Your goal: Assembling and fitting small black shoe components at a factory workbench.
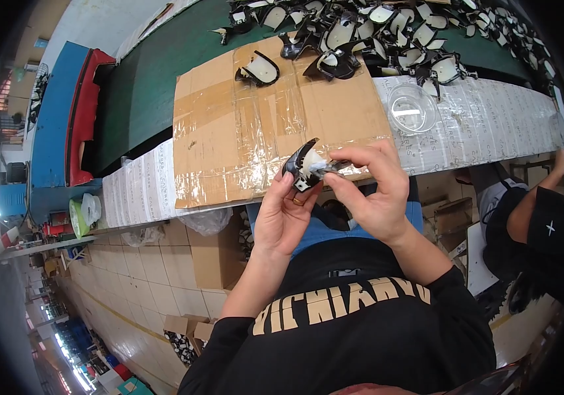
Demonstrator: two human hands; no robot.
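Note:
My left hand (275,220) is closed round a glossy black curved piece (309,157) with a cream inner face, much like a shoe heel. It is held tilted over the near edge of a taped cardboard sheet (213,125). At the piece's right side, my right hand (380,191) pinches something small and greyish between thumb and forefinger, which I cannot make out. One similar black and cream piece (262,69) lies on the far part of the cardboard, and another (336,62) rests at its far right corner.
A heap of similar pieces (407,33) covers the far right of a green belt (143,85). Right of the cardboard stands a round clear plastic tub (412,108). A red and blue frame (81,118) rises at left. Another person's arm (542,191) is at right.

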